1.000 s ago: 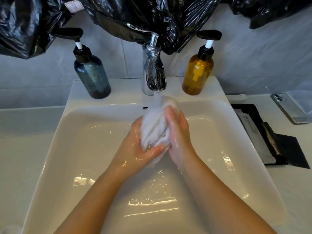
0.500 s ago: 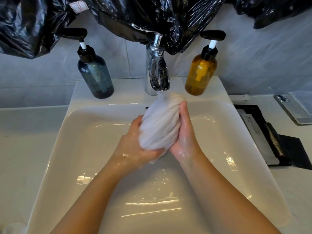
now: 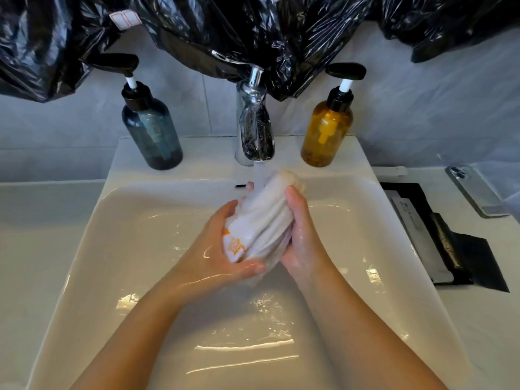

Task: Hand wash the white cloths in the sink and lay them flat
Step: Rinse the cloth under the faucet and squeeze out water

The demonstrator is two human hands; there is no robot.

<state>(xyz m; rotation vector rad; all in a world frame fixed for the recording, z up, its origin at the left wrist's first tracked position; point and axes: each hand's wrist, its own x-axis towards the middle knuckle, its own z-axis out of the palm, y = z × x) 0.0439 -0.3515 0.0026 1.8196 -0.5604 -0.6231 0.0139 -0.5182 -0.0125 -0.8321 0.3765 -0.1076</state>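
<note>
We are in the middle of the washing step: the white cloth [image 3: 264, 218], bunched into a thick roll, sits between our two hands above the basin of the sink [image 3: 112, 249], its upper end right under the stream that falls from the faucet [image 3: 254, 128]. Our left hand [image 3: 219, 249] has its grip closed round the lower end, thumb across the front just below an orange print on the fabric. Our right hand [image 3: 302, 235] clasps the other flank, thumb lying up along the folds, its fingers mostly hidden behind the roll. Both hands and wrists shine wet, and a whitish film on the right one looks like suds, so we judge this to be rubbing or rinsing rather than wringing. This cloth is not yet laid flat. The next move, as we read it, calls for turning the roll so the water reaches the inner folds, then a firm twist from both grips to press the water out over the basin before we carry it to the bench [image 3: 42, 220] and spread it. The amber pump bottle [image 3: 326, 133] stands just right of the faucet if more soap is wanted.
</note>
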